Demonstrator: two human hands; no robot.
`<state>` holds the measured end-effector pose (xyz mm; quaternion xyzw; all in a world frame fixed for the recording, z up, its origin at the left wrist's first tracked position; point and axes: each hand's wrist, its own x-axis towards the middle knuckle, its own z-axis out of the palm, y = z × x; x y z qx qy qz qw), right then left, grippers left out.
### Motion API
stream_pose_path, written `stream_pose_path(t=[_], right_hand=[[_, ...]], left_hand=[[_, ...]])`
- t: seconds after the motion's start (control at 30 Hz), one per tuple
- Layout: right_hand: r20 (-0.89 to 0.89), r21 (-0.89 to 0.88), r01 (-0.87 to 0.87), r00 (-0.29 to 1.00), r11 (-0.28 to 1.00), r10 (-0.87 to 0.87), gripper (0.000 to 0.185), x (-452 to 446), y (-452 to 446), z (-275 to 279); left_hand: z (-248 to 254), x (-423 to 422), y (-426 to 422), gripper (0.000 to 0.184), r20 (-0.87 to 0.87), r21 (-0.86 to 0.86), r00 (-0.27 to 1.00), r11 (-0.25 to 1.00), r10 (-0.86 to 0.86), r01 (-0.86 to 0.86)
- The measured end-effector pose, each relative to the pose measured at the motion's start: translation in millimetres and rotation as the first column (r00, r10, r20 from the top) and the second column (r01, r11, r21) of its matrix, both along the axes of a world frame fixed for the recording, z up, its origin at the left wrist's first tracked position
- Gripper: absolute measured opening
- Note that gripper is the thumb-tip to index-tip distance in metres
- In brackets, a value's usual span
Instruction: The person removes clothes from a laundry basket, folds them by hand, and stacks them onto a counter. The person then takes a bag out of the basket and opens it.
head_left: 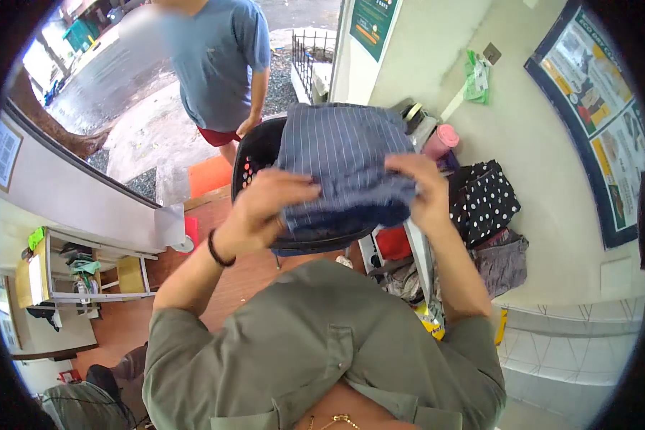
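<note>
A folded blue pinstriped garment (347,150) lies in and over the top of a black plastic basket (247,161) with holes in its side. My left hand (269,204) grips the garment's near left edge, fingers on top, slightly blurred. On the near right edge, my right hand (423,186) holds the same garment with bent fingers. Darker blue cloth (337,217) shows beneath its near fold. A dark band circles my left wrist.
Right of the basket sit a pink rolled item (443,140), a black polka-dot cloth (484,201) and grey folded clothing (502,261). A person in a blue shirt (215,64) stands beyond the basket at the doorway. A shelf unit (100,295) stands at left.
</note>
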<state>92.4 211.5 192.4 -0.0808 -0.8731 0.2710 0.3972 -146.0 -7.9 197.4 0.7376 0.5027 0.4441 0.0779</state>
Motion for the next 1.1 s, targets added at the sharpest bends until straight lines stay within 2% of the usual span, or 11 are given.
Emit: stream_pose_path(t=[0.13, 0.3, 0.4, 0.47, 0.57, 0.7, 0.8, 0.9, 1.03, 1.07, 1.1], right_hand=[[0.218, -0.024, 0.035, 0.975, 0.999, -0.029, 0.056, 50.2, -41.2, -77.5], [0.603, -0.239, -0.001, 0.784, 0.971, 0.149, 0.053, 90.7, -67.8, -157.0], [0.270, -0.805, 0.236, 0.963, 0.544, -0.019, 0.044, 86.3, -38.3, -192.6], [0.228, -0.750, 0.391, 0.910, 0.534, -0.346, 0.041, 62.7, -1.2, -226.0], [0.456, -0.803, 0.546, 0.821, 0.238, -0.344, 0.035, 20.9, 18.8, -204.0], [0.459, -0.423, 0.772, 0.634, 0.475, -0.622, 0.019, 0.3, 20.4, -211.9], [0.160, 0.321, 0.333, 0.904, 0.886, -0.398, 0.015, 5.5, -8.7, -173.2], [0.458, 0.319, -0.184, 0.889, 0.930, 0.018, 0.015, 6.6, -13.1, -173.7], [0.504, -0.288, -0.032, 0.845, 0.957, 0.180, 0.026, 4.3, 4.0, -199.0], [0.445, -0.662, 0.086, 0.844, 0.744, 0.299, 0.036, 6.7, 1.5, -190.5], [0.110, -0.956, 0.002, 0.929, 0.293, 0.354, 0.040, 12.9, 14.4, -229.0]], left_hand=[[-64.1, 22.8, -30.7, 0.054, 0.089, -0.332, 0.973, 0.915, -0.212, 0.230], [-126.8, 45.9, -51.4, 0.043, 0.584, -0.678, 0.809, 0.587, 0.065, 0.442], [-119.6, 39.5, -45.4, 0.040, 0.547, -0.713, 0.837, 0.522, -0.002, 0.468], [-109.7, 40.9, -43.4, 0.039, 0.540, -0.696, 0.840, 0.535, -0.052, 0.480], [-114.7, 42.3, -41.1, 0.038, 0.543, -0.727, 0.839, 0.478, -0.039, 0.493], [-110.9, 43.8, -42.5, 0.037, 0.532, -0.701, 0.845, 0.531, -0.054, 0.475], [-142.3, 39.8, -39.9, 0.036, 0.642, -0.635, 0.767, 0.563, 0.005, 0.528], [-149.2, 29.9, -23.9, 0.035, 0.758, -0.538, 0.652, 0.569, 0.003, 0.622], [-153.5, 9.5, 27.1, 0.026, 0.863, -0.409, 0.491, 0.740, 0.122, 0.534], [-158.4, 6.0, 42.1, 0.025, 0.912, -0.380, 0.335, 0.793, 0.236, 0.476], [-130.7, 16.0, 56.7, 0.034, 0.953, -0.301, 0.098, 0.878, 0.286, 0.372]])
